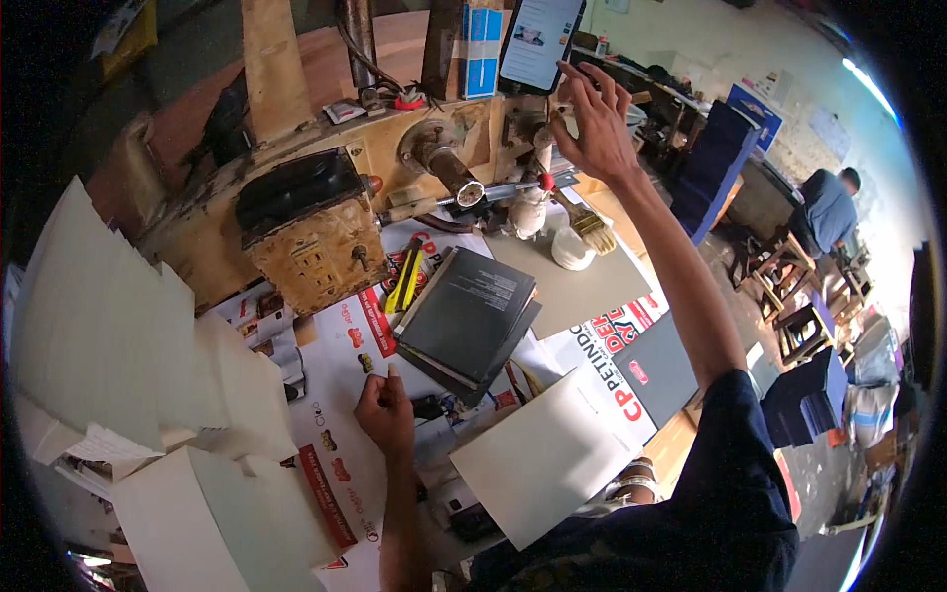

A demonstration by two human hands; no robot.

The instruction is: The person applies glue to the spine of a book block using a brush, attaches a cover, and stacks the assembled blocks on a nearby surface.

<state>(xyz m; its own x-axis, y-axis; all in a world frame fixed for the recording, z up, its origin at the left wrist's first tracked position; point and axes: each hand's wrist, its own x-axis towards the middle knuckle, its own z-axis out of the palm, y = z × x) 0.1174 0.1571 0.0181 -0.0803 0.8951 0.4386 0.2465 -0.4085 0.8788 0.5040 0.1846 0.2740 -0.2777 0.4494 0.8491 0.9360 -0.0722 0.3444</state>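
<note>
My right hand (597, 123) is raised at the upper middle with its fingers spread, a fingertip at the lit screen of a smartphone (538, 49) that stands upright. My left hand (385, 412) rests low over the printed sheet (335, 395), its fingers curled in and no object showing in them. Just beyond it lies a small stack of dark-covered books (469, 311). A yellow and black utility knife (403, 278) leans beside the books. Nearer my body, a pale blank sheet or board (543, 459) lies at a slant.
Tall stacks of white paper blocks (212, 513) crowd the left. Beyond the books stand a worn machine (311, 232), a white pot (572, 249) and a brush (592, 229) on grey board (562, 296). Dark blue stacks (804, 400) stand right; another person (827, 212) sits farther back.
</note>
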